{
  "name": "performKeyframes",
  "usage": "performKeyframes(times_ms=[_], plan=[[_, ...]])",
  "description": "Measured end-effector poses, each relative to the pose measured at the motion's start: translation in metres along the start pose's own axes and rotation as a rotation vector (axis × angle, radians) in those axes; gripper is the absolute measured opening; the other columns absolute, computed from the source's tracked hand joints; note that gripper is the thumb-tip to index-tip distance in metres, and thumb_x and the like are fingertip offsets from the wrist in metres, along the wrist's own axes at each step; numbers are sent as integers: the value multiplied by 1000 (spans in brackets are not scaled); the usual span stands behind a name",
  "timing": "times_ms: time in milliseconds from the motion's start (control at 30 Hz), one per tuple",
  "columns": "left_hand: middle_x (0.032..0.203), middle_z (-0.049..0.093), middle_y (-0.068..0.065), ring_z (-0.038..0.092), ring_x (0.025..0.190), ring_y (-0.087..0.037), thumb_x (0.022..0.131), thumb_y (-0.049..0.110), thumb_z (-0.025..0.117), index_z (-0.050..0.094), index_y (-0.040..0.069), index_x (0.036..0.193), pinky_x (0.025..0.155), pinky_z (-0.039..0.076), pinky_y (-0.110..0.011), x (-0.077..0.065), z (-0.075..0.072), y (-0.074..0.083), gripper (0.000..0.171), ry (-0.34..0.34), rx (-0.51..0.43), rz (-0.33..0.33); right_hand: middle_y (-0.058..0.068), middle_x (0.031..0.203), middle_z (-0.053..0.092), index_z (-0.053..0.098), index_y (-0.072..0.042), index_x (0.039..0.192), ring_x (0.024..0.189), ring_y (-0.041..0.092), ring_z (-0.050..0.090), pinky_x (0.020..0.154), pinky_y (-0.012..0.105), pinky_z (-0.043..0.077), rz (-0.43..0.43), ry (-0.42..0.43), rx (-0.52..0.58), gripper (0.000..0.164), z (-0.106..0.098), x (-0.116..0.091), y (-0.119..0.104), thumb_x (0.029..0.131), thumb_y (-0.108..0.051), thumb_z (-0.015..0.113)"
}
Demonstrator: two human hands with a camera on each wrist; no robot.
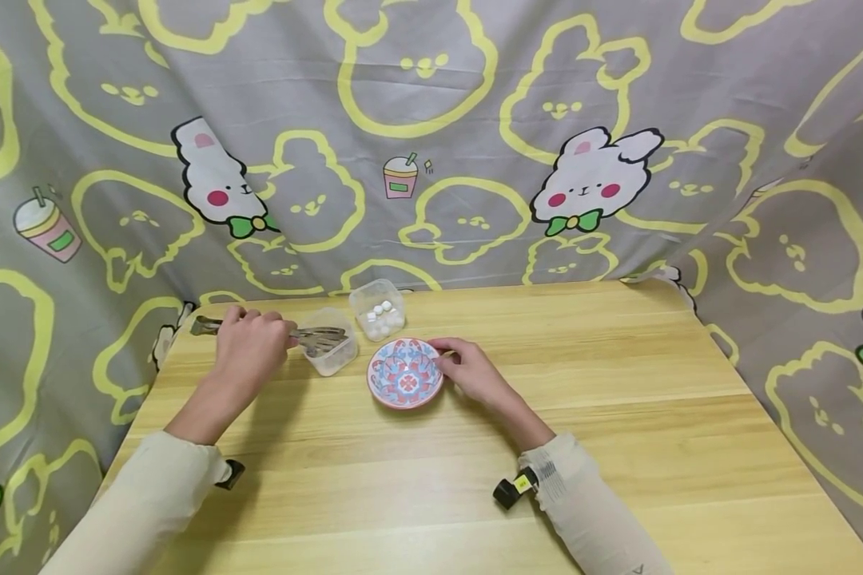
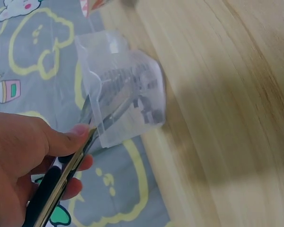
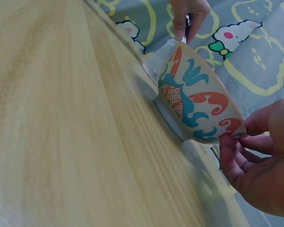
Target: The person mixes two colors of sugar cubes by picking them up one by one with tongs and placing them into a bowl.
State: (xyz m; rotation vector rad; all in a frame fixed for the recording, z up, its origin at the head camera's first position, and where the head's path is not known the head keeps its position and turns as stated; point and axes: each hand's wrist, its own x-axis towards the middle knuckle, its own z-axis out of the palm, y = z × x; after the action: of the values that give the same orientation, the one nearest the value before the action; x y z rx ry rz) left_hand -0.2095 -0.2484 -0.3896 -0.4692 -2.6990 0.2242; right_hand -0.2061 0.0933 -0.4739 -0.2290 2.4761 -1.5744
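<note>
My left hand (image 1: 250, 345) grips a pair of metal tongs (image 1: 206, 324) by the handle. Their slotted heads reach into a clear plastic container (image 1: 331, 368), seen through its wall in the left wrist view. With thumb and fingers, my right hand (image 1: 472, 369) pinches the rim of a patterned bowl (image 3: 191, 94). Red and blue designs cover the bowl inside and out, and it stands upright on the table, just right of the container.
Behind the bowl, a second clear container (image 1: 361, 302) holds several small white pieces (image 1: 381, 310). All stand on a wooden table (image 1: 590, 399). A grey curtain (image 1: 467, 96) with yellow cartoon outlines hangs along the back and both sides.
</note>
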Motion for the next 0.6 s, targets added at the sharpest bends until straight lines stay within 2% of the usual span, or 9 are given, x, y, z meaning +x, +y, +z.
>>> performKeyframes(times_ms=[133, 267, 467, 600], plan=[[58, 53, 0, 47, 54, -22, 82, 21, 87, 70, 16, 66, 76, 38, -45, 1, 0, 3, 24, 18, 0, 3, 10, 124, 69, 65, -11, 139, 94, 17, 61, 78, 27, 50, 1, -3, 2, 38, 1, -1, -2, 101, -12, 61], [56, 49, 1, 45, 53, -21, 81, 22, 87, 65, 16, 61, 74, 36, -43, 1, -2, 4, 31, 0, 0, -3, 10, 123, 69, 65, -11, 139, 93, 17, 61, 78, 27, 50, 1, -2, 0, 38, 1, -1, -3, 101, -12, 61], [52, 39, 2, 35, 50, -18, 81, 24, 88, 44, 19, 49, 70, 28, -39, 2, -4, 7, 55, -10, 3, -13, 10, 124, 69, 65, -11, 139, 95, 17, 61, 79, 27, 50, 9, 3, -6, 39, 1, -1, -3, 101, -12, 61], [52, 34, 3, 29, 50, -17, 83, 25, 87, 35, 19, 47, 69, 21, -37, 3, -6, 9, 63, -51, -1, -31, 10, 125, 69, 65, -11, 140, 96, 17, 61, 79, 27, 50, 6, 2, -7, 39, 1, -1, -3, 101, -12, 60]])
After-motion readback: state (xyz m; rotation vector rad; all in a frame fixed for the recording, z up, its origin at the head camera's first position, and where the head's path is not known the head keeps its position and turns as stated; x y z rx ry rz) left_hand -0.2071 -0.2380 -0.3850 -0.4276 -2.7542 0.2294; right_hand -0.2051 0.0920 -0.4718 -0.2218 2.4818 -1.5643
